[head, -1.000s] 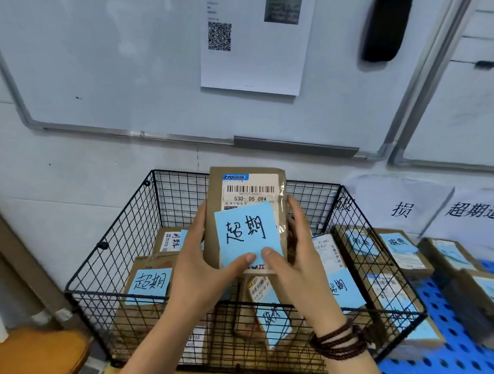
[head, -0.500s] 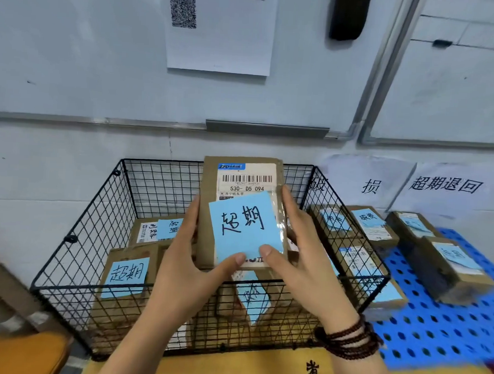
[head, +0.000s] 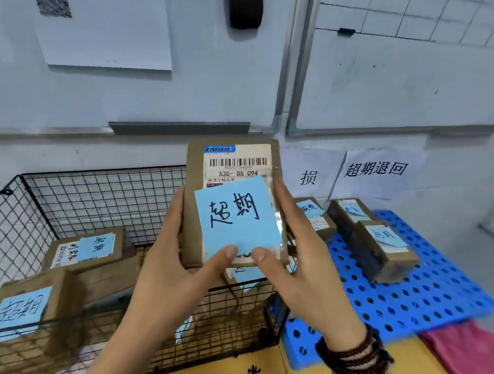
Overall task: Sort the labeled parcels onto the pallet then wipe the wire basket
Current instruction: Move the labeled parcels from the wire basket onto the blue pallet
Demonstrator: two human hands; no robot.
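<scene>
A brown cardboard parcel with a barcode label and a blue handwritten note is held upright above the right end of the black wire basket. My left hand grips its left edge, thumb on the note. On the other edge sits my right hand, its thumb meeting the left one at the bottom. More blue-noted parcels lie in the basket. The blue perforated pallet lies to the right, carrying labelled parcels.
Paper signs with handwriting hang on the wall behind the pallet. A pink cloth lies at the pallet's near right corner. A yellow-brown cardboard surface is underfoot. Whiteboards hang above.
The view has swung right and the parcel in both hands has shifted from over the basket's middle toward its right end, nearer the pallet. The grip is unchanged.
</scene>
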